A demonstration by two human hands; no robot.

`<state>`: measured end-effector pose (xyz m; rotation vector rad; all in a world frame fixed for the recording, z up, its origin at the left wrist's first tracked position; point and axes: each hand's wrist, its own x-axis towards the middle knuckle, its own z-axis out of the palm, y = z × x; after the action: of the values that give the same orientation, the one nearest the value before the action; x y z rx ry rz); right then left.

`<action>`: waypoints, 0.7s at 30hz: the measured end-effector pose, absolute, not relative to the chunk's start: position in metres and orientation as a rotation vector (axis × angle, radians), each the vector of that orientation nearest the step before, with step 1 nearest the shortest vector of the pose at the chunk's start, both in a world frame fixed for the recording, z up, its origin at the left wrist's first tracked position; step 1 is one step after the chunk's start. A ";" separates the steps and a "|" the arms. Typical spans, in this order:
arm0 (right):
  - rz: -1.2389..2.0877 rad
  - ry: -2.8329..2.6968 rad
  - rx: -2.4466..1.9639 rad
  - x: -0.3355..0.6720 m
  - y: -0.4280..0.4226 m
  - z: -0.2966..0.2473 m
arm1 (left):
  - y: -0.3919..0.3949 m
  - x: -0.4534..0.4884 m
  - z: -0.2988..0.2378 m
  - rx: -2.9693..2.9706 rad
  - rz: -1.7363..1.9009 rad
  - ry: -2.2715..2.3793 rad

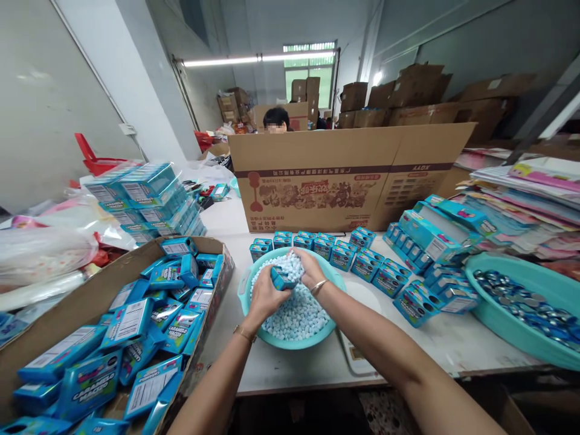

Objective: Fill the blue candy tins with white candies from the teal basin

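Note:
Over a turquoise basin (296, 344) filled with small pale-blue candies (296, 317), my left hand (266, 295) grips a small blue candy box (283, 278) tilted toward the right. Its fingers wrap round the sides of the box. My right hand (312, 270) is cupped around a heap of candies at the mouth of the box, close to the left fingers. The inside of the box is hidden from this angle. Behind and to the right of the basin, several similar blue boxes (343, 255) stand in a row on the white table (272, 377).
A carton (222, 257) of loose blue boxes stands at left, with wrapped stacks (154, 193) behind. At right are a turquoise tub (507, 329) of shiny blue-and-silver pieces and piled printed sheets (534, 187). A large carton (317, 193) blocks the back; a person (276, 119) is beyond. A white scale-like device (360, 356) sits beside the basin.

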<state>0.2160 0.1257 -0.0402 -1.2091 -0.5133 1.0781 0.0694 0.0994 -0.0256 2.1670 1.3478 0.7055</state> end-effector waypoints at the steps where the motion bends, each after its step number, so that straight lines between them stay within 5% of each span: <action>1: 1.108 -0.481 -1.160 0.216 0.128 -0.030 | 0.098 0.068 -0.031 2.085 0.844 1.315; 6: 1.202 -0.428 -1.026 0.207 0.126 -0.001 | 0.094 0.071 -0.051 1.847 1.182 1.177; 21: 1.135 -0.568 -1.157 0.204 0.115 -0.007 | 0.094 0.070 -0.031 1.865 1.051 1.256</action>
<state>0.2042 0.1146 -0.0068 -1.1574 -0.5683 1.1353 0.0705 0.0938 -0.0311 1.8648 1.2558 1.0507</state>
